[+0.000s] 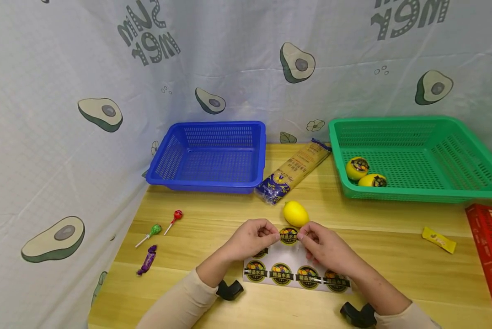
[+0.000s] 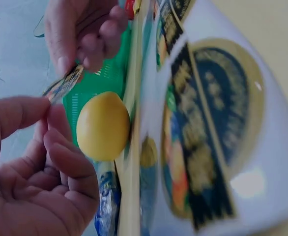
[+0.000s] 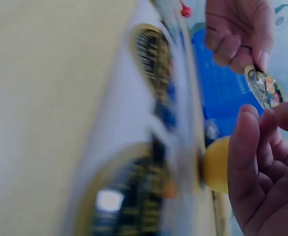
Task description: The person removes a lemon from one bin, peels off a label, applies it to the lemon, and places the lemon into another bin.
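Note:
A round black-and-gold sticker [image 1: 288, 236] is held up between my two hands over the table. My left hand [image 1: 252, 237] pinches its left edge and my right hand [image 1: 320, 244] pinches its right edge. The sticker [image 2: 64, 83] shows edge-on in the left wrist view and again as sticker [image 3: 265, 87] in the right wrist view. Just behind it lies a plain yellow lemon [image 1: 296, 213]. Under my hands lies a white sticker sheet [image 1: 295, 272] with several more round labels.
An empty blue basket [image 1: 211, 155] stands at the back left; a green basket [image 1: 419, 157] at the back right holds two labelled lemons [image 1: 364, 173]. A noodle packet [image 1: 295, 170] lies between them. Lollipops [image 1: 163, 226], a purple candy [image 1: 148, 259], a yellow sachet [image 1: 438, 239], a red box [image 1: 490, 249].

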The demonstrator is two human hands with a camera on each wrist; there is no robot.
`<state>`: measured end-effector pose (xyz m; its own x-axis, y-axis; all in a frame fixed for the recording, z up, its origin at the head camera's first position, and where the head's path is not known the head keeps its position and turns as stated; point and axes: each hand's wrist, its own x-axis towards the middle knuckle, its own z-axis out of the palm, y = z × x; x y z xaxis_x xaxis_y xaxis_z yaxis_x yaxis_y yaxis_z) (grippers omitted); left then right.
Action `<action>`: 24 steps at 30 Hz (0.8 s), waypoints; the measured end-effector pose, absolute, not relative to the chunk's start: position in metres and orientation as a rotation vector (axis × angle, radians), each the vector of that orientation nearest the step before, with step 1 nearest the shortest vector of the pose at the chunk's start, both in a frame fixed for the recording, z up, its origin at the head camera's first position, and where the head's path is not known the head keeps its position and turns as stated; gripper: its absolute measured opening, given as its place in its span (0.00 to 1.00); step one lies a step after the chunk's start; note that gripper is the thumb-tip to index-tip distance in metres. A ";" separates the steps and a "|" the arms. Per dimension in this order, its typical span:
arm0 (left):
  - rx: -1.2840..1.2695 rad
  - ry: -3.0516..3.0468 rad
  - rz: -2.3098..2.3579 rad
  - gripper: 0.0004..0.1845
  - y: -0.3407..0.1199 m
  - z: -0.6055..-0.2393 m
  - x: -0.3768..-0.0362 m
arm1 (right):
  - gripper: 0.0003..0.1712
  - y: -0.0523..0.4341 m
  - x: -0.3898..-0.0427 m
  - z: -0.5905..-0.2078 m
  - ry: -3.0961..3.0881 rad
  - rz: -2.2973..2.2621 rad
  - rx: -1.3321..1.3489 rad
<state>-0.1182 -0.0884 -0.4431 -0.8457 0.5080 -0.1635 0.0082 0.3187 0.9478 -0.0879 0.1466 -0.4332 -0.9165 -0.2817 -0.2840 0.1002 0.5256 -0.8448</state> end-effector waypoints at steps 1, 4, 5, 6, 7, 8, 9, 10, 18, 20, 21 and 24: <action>0.434 2.164 1.555 0.08 -0.086 -0.443 -0.119 | 0.12 0.148 -0.090 -0.431 2.415 -1.347 -0.144; 0.356 2.190 1.588 0.09 -0.074 -0.443 -0.123 | 0.12 0.150 -0.100 -0.422 2.571 -1.307 -0.131; 0.330 2.195 1.597 0.09 -0.069 -0.443 -0.125 | 0.13 0.151 -0.104 -0.420 2.625 -1.291 -0.128; 0.303 2.193 1.611 0.09 -0.065 -0.443 -0.127 | 0.14 0.152 -0.108 -0.419 2.679 -1.267 -0.117; 0.277 2.186 1.630 0.10 -0.060 -0.444 -0.129 | 0.14 0.153 -0.113 -0.418 2.726 -1.244 -0.106; 0.249 2.169 1.653 0.10 -0.056 -0.445 -0.132 | 0.16 0.153 -0.118 -0.417 2.762 -1.222 -0.093; 0.218 2.152 1.675 0.11 -0.052 -0.446 -0.134 | 0.16 0.154 -0.122 -0.417 2.778 -1.207 -0.080; 0.185 2.128 1.697 0.11 -0.049 -0.447 -0.136 | 0.17 0.154 -0.127 -0.418 2.779 -1.201 -0.072; -0.028 1.991 1.793 0.10 -0.038 -0.454 -0.145 | 0.19 0.155 -0.151 -0.424 2.707 -1.160 -0.030; -0.046 1.978 1.798 0.10 -0.037 -0.454 -0.146 | 0.19 0.155 -0.153 -0.425 2.689 -1.171 -0.020; -0.051 1.979 1.796 0.10 -0.037 -0.454 -0.146 | 0.19 0.154 -0.154 -0.425 2.678 -1.178 -0.014; -0.064 1.975 1.797 0.10 -0.038 -0.455 -0.147 | 0.19 0.153 -0.155 -0.425 2.656 -1.193 -0.003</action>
<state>-0.1471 -0.0377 -0.4549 -0.8902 0.2716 -0.3658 -0.3385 0.1433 0.9300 -0.1553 0.1530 -0.4254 -0.9736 -0.0956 -0.2074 0.0915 0.6687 -0.7379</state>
